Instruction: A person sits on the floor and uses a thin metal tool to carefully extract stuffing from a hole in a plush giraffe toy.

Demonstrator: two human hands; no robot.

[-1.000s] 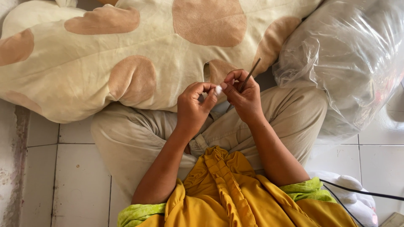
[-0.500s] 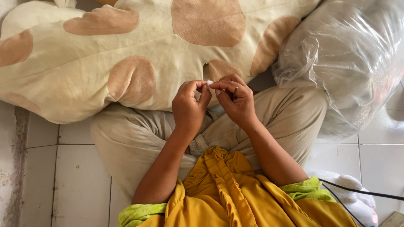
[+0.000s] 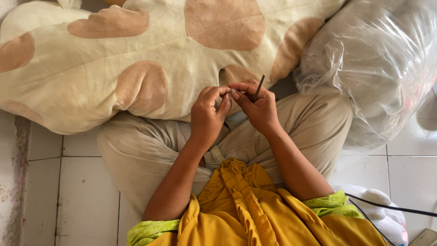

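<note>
Above lap: two hands, left hand [image 3: 207, 116], right hand [image 3: 257, 107], one stick [image 3: 258, 87].

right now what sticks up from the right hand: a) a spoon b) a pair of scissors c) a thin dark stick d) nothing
c, a thin dark stick rises from the fingers of the right hand, close beside the left hand, in front of the cream plush with tan patches.

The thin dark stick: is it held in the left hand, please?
No, the thin dark stick pokes up from the right hand, beside the left hand.
</note>
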